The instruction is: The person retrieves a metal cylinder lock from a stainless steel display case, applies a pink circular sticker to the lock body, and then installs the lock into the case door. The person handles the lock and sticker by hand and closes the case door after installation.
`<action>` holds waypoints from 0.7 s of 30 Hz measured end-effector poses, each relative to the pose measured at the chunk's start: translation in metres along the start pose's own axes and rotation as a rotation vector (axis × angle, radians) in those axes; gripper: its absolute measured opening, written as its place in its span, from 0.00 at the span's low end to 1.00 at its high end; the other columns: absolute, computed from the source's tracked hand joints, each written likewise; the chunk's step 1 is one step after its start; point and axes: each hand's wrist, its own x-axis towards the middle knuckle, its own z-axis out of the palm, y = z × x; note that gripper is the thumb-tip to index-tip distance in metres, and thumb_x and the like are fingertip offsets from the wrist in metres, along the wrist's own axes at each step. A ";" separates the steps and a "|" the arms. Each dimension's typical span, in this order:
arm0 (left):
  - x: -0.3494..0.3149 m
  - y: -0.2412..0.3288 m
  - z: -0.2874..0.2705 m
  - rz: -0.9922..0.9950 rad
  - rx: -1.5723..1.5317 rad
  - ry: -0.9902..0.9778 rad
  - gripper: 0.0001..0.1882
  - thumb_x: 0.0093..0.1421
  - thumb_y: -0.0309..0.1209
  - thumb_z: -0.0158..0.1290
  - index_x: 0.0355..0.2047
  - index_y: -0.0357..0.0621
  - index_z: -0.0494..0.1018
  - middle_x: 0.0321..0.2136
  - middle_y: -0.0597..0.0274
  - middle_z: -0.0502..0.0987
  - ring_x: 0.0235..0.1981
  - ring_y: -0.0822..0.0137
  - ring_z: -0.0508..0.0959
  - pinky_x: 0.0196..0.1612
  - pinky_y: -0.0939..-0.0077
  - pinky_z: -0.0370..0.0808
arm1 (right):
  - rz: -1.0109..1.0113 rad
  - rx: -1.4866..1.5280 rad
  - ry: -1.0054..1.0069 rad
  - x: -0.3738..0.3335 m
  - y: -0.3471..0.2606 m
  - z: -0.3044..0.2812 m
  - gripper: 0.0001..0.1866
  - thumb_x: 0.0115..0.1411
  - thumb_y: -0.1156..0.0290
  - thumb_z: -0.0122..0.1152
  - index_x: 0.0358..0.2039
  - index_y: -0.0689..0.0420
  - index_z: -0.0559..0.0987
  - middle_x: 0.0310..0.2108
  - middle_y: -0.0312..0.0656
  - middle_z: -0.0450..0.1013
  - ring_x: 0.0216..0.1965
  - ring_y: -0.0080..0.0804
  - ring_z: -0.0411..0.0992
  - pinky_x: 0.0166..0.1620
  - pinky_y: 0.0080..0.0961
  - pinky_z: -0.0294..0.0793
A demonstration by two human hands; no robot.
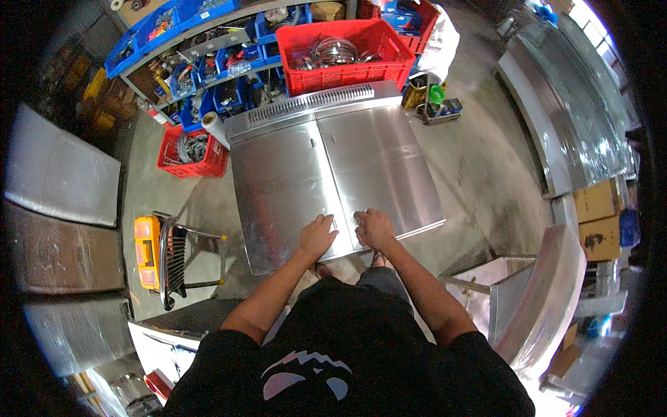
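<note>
A stainless steel cabinet (278, 181) with two flat door panels and a slotted vent strip lies in front of me. My left hand (317, 238) rests on the left door near its inner edge, fingers loosely spread beside a small slot (334, 224). On the right door (382, 160), close to the seam, my right hand (375, 229) touches the panel with its fingers curled down. Whatever lies under those fingertips is hidden. Both hands are near the cabinet's near edge.
Beyond the cabinet stand a red crate (347, 80) of metal parts and a shelf with blue bins (229, 59). A second red crate (191, 167) and a chair (174, 257) with an orange toolbox (146, 251) are left. Wrapped steel units (535, 118) line the right.
</note>
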 end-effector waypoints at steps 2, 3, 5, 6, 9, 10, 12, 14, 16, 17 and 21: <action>0.004 0.001 0.003 -0.023 0.041 -0.059 0.24 0.62 0.44 0.57 0.53 0.44 0.74 0.47 0.47 0.76 0.46 0.44 0.79 0.48 0.49 0.76 | -0.068 -0.012 -0.019 0.001 0.002 -0.002 0.17 0.55 0.64 0.65 0.45 0.52 0.79 0.40 0.49 0.75 0.44 0.50 0.75 0.45 0.47 0.77; 0.006 0.001 0.004 -0.026 0.074 -0.073 0.23 0.62 0.43 0.57 0.53 0.45 0.74 0.47 0.48 0.76 0.46 0.44 0.79 0.47 0.49 0.77 | -0.096 -0.026 -0.034 0.003 0.003 -0.004 0.15 0.55 0.64 0.65 0.43 0.54 0.79 0.40 0.49 0.75 0.45 0.50 0.75 0.46 0.47 0.78; 0.007 0.003 0.007 -0.002 0.098 -0.002 0.20 0.60 0.41 0.58 0.50 0.45 0.74 0.43 0.51 0.76 0.42 0.46 0.80 0.44 0.52 0.78 | -0.154 -0.035 -0.033 0.006 0.005 -0.008 0.14 0.56 0.64 0.65 0.41 0.54 0.79 0.40 0.48 0.76 0.45 0.49 0.75 0.46 0.46 0.77; 0.006 0.004 0.009 0.003 0.111 0.021 0.19 0.60 0.40 0.59 0.48 0.46 0.74 0.41 0.52 0.76 0.41 0.47 0.81 0.43 0.54 0.79 | -0.169 -0.054 -0.050 0.007 0.006 -0.010 0.13 0.57 0.64 0.65 0.41 0.55 0.79 0.40 0.48 0.76 0.45 0.49 0.75 0.46 0.46 0.76; 0.004 0.010 0.009 0.031 0.145 0.055 0.17 0.61 0.38 0.58 0.48 0.45 0.74 0.42 0.53 0.75 0.41 0.49 0.81 0.41 0.54 0.79 | -0.209 -0.076 -0.081 0.014 0.010 -0.011 0.14 0.57 0.65 0.64 0.42 0.55 0.79 0.40 0.47 0.76 0.44 0.47 0.75 0.46 0.45 0.75; 0.003 0.012 0.007 0.048 0.175 0.084 0.17 0.61 0.38 0.58 0.47 0.44 0.74 0.43 0.53 0.75 0.42 0.49 0.80 0.42 0.53 0.78 | -0.220 -0.078 -0.079 0.017 0.011 -0.011 0.14 0.57 0.65 0.64 0.42 0.55 0.79 0.39 0.47 0.76 0.44 0.47 0.75 0.46 0.45 0.75; 0.001 0.017 -0.002 0.039 0.230 0.042 0.16 0.62 0.37 0.58 0.47 0.43 0.74 0.44 0.53 0.75 0.44 0.50 0.79 0.44 0.53 0.77 | -0.243 -0.069 -0.065 0.023 0.015 -0.008 0.14 0.57 0.65 0.64 0.42 0.55 0.79 0.39 0.47 0.75 0.44 0.46 0.75 0.45 0.45 0.75; -0.001 0.021 -0.017 0.046 0.226 0.010 0.17 0.62 0.38 0.57 0.48 0.42 0.74 0.44 0.53 0.75 0.46 0.50 0.78 0.47 0.53 0.74 | -0.272 -0.071 -0.062 0.027 0.018 -0.005 0.14 0.57 0.65 0.64 0.42 0.56 0.78 0.39 0.46 0.75 0.43 0.46 0.75 0.45 0.45 0.75; -0.008 0.027 -0.036 0.063 0.187 0.064 0.18 0.62 0.38 0.57 0.49 0.43 0.74 0.46 0.53 0.75 0.48 0.49 0.77 0.52 0.53 0.70 | -0.316 -0.082 -0.073 0.030 0.022 -0.004 0.14 0.57 0.65 0.65 0.42 0.56 0.78 0.38 0.46 0.74 0.43 0.46 0.74 0.45 0.44 0.75; -0.014 0.029 -0.048 0.062 0.151 0.109 0.19 0.62 0.38 0.57 0.50 0.43 0.74 0.46 0.53 0.75 0.48 0.49 0.77 0.52 0.53 0.70 | -0.316 -0.069 -0.068 0.032 0.023 -0.005 0.14 0.57 0.65 0.65 0.42 0.56 0.78 0.38 0.46 0.74 0.43 0.46 0.74 0.45 0.44 0.75; -0.050 0.027 -0.105 -0.012 -0.125 0.144 0.20 0.60 0.34 0.59 0.52 0.45 0.72 0.48 0.50 0.75 0.51 0.48 0.75 0.53 0.56 0.72 | -0.273 0.015 -0.040 0.032 0.016 -0.012 0.18 0.56 0.63 0.67 0.44 0.55 0.78 0.39 0.47 0.73 0.44 0.48 0.74 0.46 0.44 0.75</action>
